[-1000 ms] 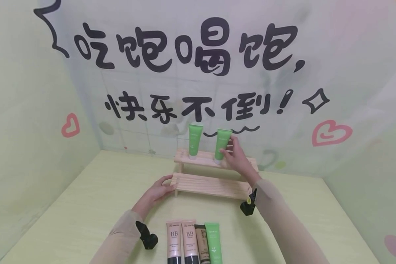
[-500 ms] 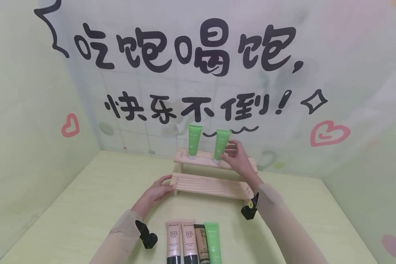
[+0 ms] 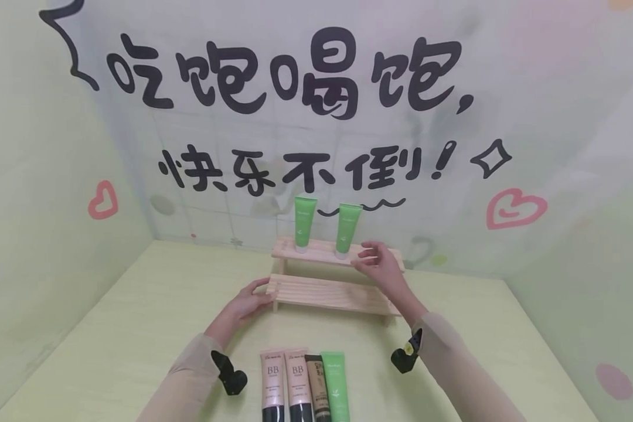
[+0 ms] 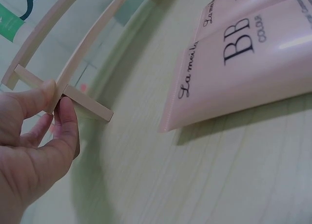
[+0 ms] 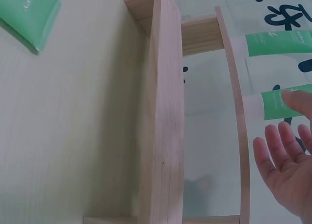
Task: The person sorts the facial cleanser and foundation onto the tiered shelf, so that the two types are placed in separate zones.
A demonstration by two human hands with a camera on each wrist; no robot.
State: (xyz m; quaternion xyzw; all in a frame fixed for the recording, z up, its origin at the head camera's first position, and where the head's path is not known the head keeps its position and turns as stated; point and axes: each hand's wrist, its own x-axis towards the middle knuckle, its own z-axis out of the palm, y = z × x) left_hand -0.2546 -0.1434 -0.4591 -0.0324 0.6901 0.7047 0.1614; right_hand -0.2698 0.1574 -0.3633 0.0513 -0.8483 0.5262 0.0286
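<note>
Your left hand [image 3: 247, 302] has its fingers clamped on the left end of the wooden rack's lower tier [image 3: 327, 294]. Your right hand [image 3: 382, 269] holds nothing, its fingers apart, just beside the right-hand green tube [image 3: 349, 227], which stands upright on the upper tier [image 3: 322, 253] alongside the left-hand green tube [image 3: 305, 221]. Before you on the bench [image 3: 137, 328] lie two pink tubes [image 3: 272, 380], a brown tube [image 3: 317, 384] and another green tube [image 3: 336, 384].

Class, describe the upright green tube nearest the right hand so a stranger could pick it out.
Find the two-step wooden stand. Two green tubes stand upright on its upper step. Pick the right-side tube, beside the right hand; its twin stands farther from that hand.
</note>
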